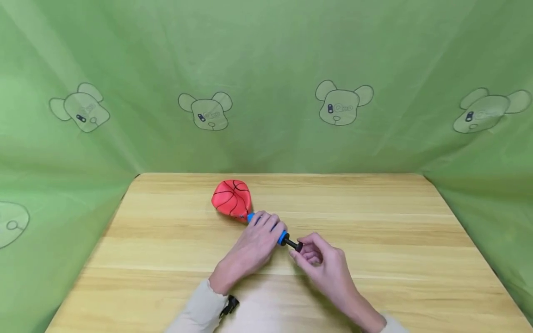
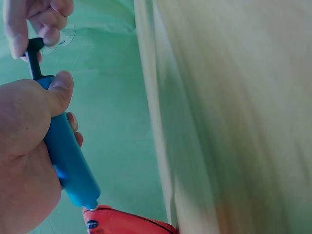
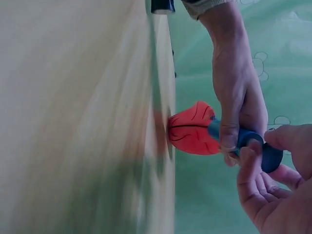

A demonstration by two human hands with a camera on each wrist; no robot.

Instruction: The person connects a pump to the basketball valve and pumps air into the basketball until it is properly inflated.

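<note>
A soft, partly flat red ball with black basketball lines lies on the table, its surface dented. Joined to its near right side is the tip of a small blue hand pump. My left hand grips the pump's barrel, fingers wrapped round it and thumb along it in the left wrist view. My right hand pinches the black pump handle between thumb and fingers. A short length of black rod shows between handle and barrel. In the right wrist view the right hand sits close beside the left.
The wooden table spreads around both hands, its far edge against a green curtain printed with bear heads. More green cloth hangs at both sides. A black strap piece sits at the left sleeve's cuff.
</note>
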